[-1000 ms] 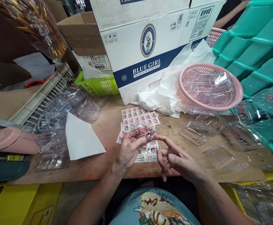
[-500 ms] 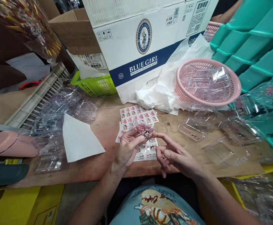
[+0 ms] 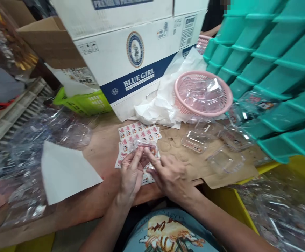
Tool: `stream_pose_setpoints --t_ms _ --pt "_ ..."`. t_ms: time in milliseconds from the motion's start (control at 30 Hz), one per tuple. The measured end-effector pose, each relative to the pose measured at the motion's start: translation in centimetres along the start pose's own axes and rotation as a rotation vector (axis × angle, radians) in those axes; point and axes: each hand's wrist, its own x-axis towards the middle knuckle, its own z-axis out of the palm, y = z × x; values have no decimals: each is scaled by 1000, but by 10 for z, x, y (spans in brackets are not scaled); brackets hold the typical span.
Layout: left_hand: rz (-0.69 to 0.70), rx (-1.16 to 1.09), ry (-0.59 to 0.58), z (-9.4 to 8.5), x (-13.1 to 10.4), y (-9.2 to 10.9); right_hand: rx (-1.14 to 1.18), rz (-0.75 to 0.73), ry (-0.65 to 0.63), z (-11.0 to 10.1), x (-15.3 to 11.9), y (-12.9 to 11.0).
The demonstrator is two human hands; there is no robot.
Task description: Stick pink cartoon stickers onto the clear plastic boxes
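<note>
A small clear plastic case [image 3: 147, 142] with a pink cat sticker is pinched in my left hand [image 3: 130, 172], thumb on top. My right hand [image 3: 172, 173] reaches over from the right, its index finger stretched onto the case's surface and its thumb apart below. That hand grips nothing that I can see. Directly beneath the case lie sheets of cat stickers [image 3: 127, 132], partly covered by both hands. To the right of them, several clear cases rest on the cardboard, one of them a stickered case [image 3: 195, 140].
A pink basket [image 3: 178, 99] of clear plastic pieces stands behind, beside a white beer carton [image 3: 94, 66]. Teal bins [image 3: 270, 66] are stacked at right. White paper [image 3: 65, 171] and a heap of clear plastic [image 3: 34, 140] lie left. Part of another person shows at the back.
My view has turned to the right. My right index finger has moved from the case's right edge onto its face, and my left hand still holds the case.
</note>
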Motion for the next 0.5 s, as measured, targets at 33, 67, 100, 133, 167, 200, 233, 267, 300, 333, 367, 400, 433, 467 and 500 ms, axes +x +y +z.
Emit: stream_pose_setpoints --t_ms 33,67,100,133,167,200,233,267,300,333,367,400,433,467,500 --pt "-7 -5 7 1 -1 1 -18 -13 2 -1 2 2" --pt "-15 -6 9 2 -2 1 1 -3 30 -3 4 4" --pt "-30 3 -2 5 -4 1 62 15 73 -8 6 7" --pt "-54 28 -35 8 -6 0 157 30 113 -14 7 11" --pt "-89 75 -93 11 -10 -2 270 31 141 -21 8 14" --pt "-122 148 -171 15 -14 -3 372 23 161 -30 9 19" --pt "-135 256 -249 18 -19 -3 433 12 182 -41 8 25" --pt "-97 394 -303 19 -24 -1 433 10 216 -52 8 34" --pt "3 561 -323 18 -29 4 373 30 266 -64 7 45" --pt "164 749 -302 13 -33 13 271 68 318 -76 6 59" --pt "370 943 -250 6 -36 25 153 116 350 -88 5 76" --pt "602 1127 -178 -4 -36 39 38 162 349 -99 4 93" --pt "803 1286 -100 -16 -36 55 -54 194 306 -108 3 111" --pt "953 1394 -23 -30 -34 72 -136 205 265 -114 2 126" --pt "1029 1466 66 -45 -31 88 -206 202 245 -118 2 137"
